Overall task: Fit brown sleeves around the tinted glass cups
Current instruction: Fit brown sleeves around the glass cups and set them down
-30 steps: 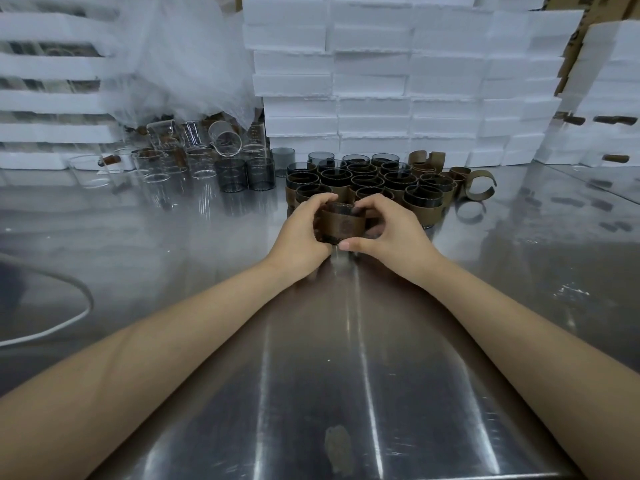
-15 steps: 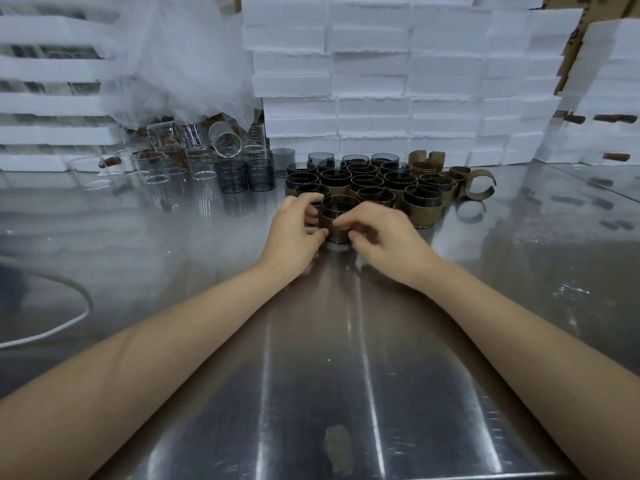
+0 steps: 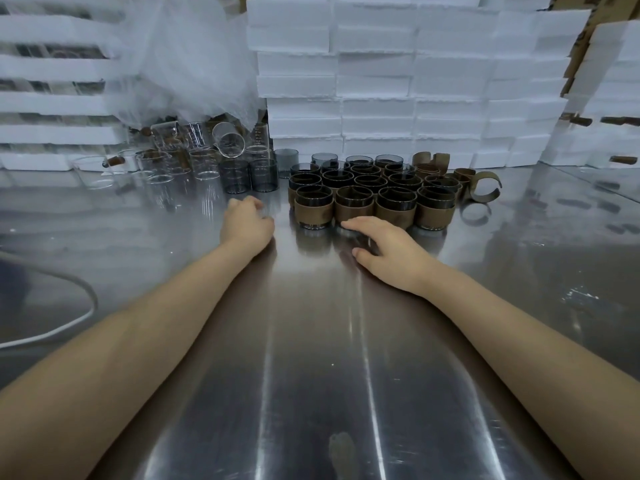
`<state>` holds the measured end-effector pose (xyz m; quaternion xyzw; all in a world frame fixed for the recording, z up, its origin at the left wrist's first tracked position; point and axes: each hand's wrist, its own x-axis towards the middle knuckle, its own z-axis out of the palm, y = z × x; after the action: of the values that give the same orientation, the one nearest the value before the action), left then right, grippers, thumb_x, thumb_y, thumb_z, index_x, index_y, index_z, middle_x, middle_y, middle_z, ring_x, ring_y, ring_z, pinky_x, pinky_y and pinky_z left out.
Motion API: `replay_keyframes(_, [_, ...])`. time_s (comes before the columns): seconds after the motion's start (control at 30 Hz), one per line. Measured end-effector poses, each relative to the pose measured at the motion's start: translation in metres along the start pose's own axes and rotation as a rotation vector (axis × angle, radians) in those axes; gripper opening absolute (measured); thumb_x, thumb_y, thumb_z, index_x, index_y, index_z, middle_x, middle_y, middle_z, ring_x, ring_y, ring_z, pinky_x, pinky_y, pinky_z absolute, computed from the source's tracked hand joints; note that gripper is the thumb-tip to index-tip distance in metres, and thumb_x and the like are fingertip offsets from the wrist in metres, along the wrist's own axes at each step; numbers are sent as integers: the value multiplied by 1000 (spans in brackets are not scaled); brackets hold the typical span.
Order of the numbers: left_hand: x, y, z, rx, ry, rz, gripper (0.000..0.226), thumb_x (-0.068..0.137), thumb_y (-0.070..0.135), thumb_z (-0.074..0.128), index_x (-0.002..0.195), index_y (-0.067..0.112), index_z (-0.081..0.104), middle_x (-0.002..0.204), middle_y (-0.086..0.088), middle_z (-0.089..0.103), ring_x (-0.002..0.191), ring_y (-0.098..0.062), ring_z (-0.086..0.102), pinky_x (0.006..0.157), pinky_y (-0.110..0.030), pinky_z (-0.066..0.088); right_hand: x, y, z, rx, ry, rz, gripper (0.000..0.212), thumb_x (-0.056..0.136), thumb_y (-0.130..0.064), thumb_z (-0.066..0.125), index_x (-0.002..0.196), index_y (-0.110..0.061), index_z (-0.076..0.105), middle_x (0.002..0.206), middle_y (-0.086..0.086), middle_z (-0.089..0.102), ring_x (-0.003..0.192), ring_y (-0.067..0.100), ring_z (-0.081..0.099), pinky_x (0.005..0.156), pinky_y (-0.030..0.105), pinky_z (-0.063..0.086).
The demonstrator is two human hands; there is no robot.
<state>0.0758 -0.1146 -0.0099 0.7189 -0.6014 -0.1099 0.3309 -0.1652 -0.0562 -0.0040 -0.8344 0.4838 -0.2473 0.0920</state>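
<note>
Several tinted glass cups wearing brown sleeves [image 3: 353, 206] stand packed in rows at the middle of the steel table [image 3: 311, 375]. My right hand [image 3: 384, 244] lies with fingers straight just in front of the front row, its fingertips at the base of a sleeved cup. Left of the group, my left hand [image 3: 246, 220] hovers with loosely curled fingers and holds nothing. Two bare tinted cups [image 3: 249, 175] stand just beyond it. Loose brown sleeves [image 3: 485, 188] lie curled to the right of the group.
Clear glass cups [image 3: 159, 168] stand and lie at the back left under a white plastic bag [image 3: 194, 57]. Stacked white foam boxes [image 3: 381, 81] wall off the back. A white cable [image 3: 69, 327] loops at the left edge.
Both hands held a sleeved cup, set it into the front row and let go. The left hand has moved left toward the bare tinted cups; the right has drawn back.
</note>
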Motion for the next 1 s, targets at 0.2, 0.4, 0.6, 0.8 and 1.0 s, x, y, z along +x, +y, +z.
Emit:
replay_keyframes(0.2, [21, 7, 14, 336, -84, 166, 38, 103, 28, 36, 131, 9, 54, 136, -16, 39, 127, -35, 34, 106, -42, 31, 1, -2, 2, -36, -51, 10, 42, 97, -13, 50, 139, -17, 50, 144, 2, 47, 134, 17, 40, 109, 25, 29])
replay_keyframes(0.4, [53, 11, 22, 384, -123, 178, 32, 101, 20, 36, 123, 4, 53, 134, -16, 38, 115, -37, 48, 98, -45, 41, 2, -4, 4, -49, -56, -3, 40, 96, -13, 48, 135, -17, 53, 141, 2, 49, 130, 19, 42, 109, 31, 33])
replay_keyframes(0.6, [70, 22, 31, 300, 112, 267, 29, 97, 13, 48, 125, 6, 51, 143, -15, 29, 91, -41, 58, 72, -43, 41, 6, -1, 7, -68, -60, -14, 38, 98, -15, 45, 134, -20, 55, 140, -1, 47, 128, 18, 41, 108, 31, 33])
replay_keyframes(0.8, [80, 24, 33, 270, 150, 181, 19, 97, 9, 45, 111, 0, 54, 142, -17, 31, 90, -41, 58, 72, -43, 41, 10, 2, 10, -73, -44, -31, 37, 98, -17, 46, 133, -20, 56, 135, -3, 49, 124, 17, 41, 104, 26, 32])
replay_keyframes(1.0, [59, 21, 24, 289, 219, 234, 16, 98, 5, 43, 107, -1, 55, 124, -19, 42, 83, -40, 55, 66, -45, 41, 10, 1, 8, -64, -58, -25, 35, 97, -15, 48, 131, -18, 57, 134, 0, 50, 124, 18, 42, 103, 24, 31])
